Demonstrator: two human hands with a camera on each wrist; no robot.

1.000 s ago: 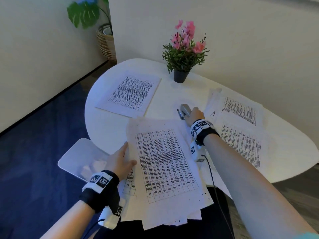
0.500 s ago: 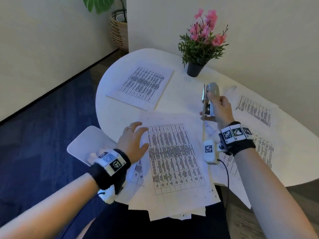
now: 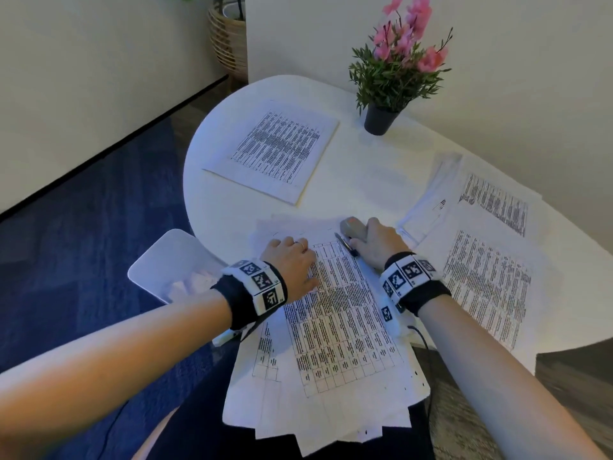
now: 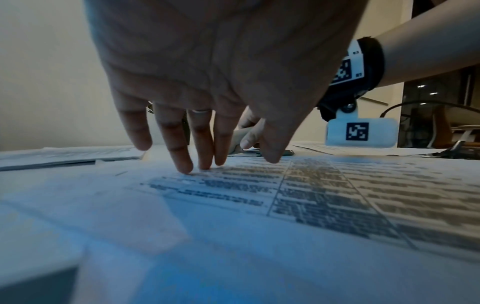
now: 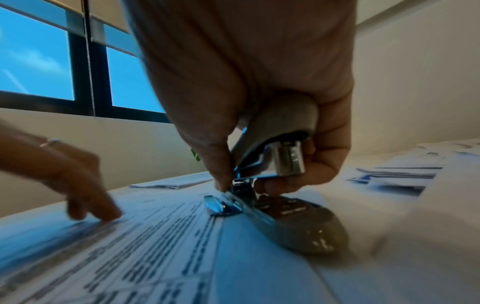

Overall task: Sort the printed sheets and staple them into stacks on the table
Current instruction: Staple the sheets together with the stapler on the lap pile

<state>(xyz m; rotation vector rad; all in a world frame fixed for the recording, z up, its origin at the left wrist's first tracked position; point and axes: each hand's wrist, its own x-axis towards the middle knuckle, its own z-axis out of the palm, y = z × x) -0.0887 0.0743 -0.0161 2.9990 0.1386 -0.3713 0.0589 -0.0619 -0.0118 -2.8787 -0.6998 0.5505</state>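
The big pile of printed sheets (image 3: pixel 335 327) lies at the near edge of the tabletop (image 3: pixel 348 171), and some pages hang off that edge. The pages are fanned out, not lined up. The grey stapler (image 3: pixel 352 229) sits at the far right corner of the pile.

The right hand (image 3: pixel 376 244) holds the stapler. Its fingers and thumb are curled round the top part. The right wrist view shows more: the stapler (image 5: pixel 280 185) is gaping open, its flat bottom part lies on the paper, and its shiny metal tip sits on the top sheet. The head view does not show this gap well.

The left hand (image 3: pixel 292 260) lies on the far left part of the pile, fingers straight and a little spread. The left wrist view shows the fingertips (image 4: pixel 185 166) pressing down on the top sheet, with a ring on one finger.

A neat stack of sheets (image 3: pixel 275 149) lies near the far left edge of the tabletop. More loose sheets (image 3: pixel 487 260) cover the right side. A pot of pink flowers (image 3: pixel 394 71) stands at the far edge. A white chair seat (image 3: pixel 166 257) sits just beside the left edge.
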